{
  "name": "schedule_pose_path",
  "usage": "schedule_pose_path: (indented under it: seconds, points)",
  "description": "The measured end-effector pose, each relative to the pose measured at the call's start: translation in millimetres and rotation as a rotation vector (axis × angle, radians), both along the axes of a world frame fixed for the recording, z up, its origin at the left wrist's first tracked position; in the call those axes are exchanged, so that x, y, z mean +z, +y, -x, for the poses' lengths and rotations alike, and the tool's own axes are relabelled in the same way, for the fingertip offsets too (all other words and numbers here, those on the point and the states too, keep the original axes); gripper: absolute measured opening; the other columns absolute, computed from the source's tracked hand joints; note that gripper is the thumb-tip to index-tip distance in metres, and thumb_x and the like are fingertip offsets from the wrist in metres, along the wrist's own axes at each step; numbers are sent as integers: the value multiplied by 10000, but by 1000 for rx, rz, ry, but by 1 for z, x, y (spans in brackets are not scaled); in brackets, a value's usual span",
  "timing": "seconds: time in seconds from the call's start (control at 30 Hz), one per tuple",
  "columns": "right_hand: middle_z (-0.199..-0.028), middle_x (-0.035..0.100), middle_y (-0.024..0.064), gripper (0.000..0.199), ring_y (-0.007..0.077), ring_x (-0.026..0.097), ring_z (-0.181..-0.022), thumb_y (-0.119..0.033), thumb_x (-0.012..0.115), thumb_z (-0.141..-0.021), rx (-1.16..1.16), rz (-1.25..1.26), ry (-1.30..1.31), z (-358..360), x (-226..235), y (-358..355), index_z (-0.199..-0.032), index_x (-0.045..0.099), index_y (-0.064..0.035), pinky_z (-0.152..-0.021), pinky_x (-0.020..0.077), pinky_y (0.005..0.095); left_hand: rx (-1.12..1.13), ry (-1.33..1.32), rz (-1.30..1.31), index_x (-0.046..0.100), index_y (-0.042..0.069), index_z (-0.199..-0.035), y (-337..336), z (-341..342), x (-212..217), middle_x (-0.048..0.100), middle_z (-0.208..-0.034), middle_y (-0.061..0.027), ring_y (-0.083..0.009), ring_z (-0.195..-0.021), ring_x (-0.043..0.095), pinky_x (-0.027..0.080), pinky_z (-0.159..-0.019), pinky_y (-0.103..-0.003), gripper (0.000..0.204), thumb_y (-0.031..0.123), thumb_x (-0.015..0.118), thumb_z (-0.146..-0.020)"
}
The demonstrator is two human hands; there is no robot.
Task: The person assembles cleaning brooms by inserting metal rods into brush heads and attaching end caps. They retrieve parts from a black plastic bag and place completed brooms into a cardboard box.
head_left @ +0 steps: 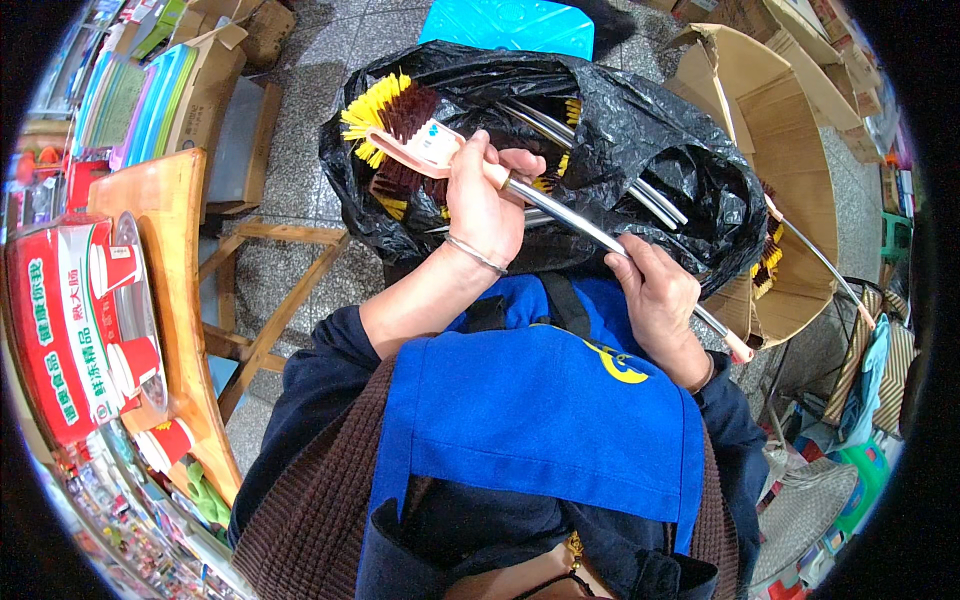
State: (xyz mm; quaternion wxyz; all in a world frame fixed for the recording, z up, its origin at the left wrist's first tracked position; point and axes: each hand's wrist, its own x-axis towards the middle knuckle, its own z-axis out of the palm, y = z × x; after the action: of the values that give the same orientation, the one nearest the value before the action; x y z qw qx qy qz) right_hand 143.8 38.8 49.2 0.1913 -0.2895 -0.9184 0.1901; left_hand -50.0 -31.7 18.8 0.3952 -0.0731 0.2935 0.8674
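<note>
A long-handled scrub brush (570,226) lies slantwise across my front. Its head at the upper left carries yellow and dark red bristles on a pink base, with a white label on top. My left hand (486,205) is closed around the pink neck where the silver metal pole begins. Lower on the pole, toward its pink end cap, my right hand (655,300) grips it. Under the brush spreads a black plastic bag (640,110). Several metal poles (655,203) and more yellow and dark bristles show inside its opening.
At the right stands an open cardboard box (800,170), with another brush (815,250) at its near edge. A blue plastic stool (510,28) is beyond the bag. To the left are a wooden board (180,300) and a red and white package (75,325).
</note>
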Motion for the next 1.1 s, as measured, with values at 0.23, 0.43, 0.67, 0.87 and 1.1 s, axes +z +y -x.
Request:
schedule_pose_path:
  seconds: [0.23,0.43,0.67,0.87,1.1]
  points:
    - [-703,629,98,271,251,631,-628,-350,596,-879,-42,534,-70,-3,-3,-2,-938,670,-96,-551,471,328,12,92,-12,420,120,-734,0,1,2,608,-629,-142,-280,-646,590,474,-785,-435,223,236,454,-921]
    - [-580,438,-59,333,35,342,-506,-336,552,-929,27,1314,32,-1,-2,6,-924,651,-17,-443,270,188,-49,111,-91,389,113,-724,-1,5,7,545,-568,-116,-256,-590,538,455,-803,-443,242,228,426,-934]
    - [-551,343,-82,332,20,253,-456,-364,509,-942,-10,1821,-167,-5,-4,22,-920,620,-53,-409,185,192,-141,160,-194,379,119,-689,1,0,3,471,-527,-79,-231,-553,475,433,-784,-435,286,245,421,-942]
    - [-559,358,-95,305,16,271,-469,-339,501,-947,-93,1706,-88,5,-6,17,-927,627,-62,-413,200,187,-263,150,-249,408,119,-653,13,8,9,468,-553,-62,-209,-590,479,435,-762,-412,319,244,448,-945]
    - [-595,431,-72,285,14,342,-518,-292,538,-933,-178,1167,541,-24,1,48,-952,641,-26,-451,243,170,-481,378,-20,476,-9,-1220,0,14,3,588,-1135,-198,-272,-1079,564,436,-948,-369,373,221,484,-926]
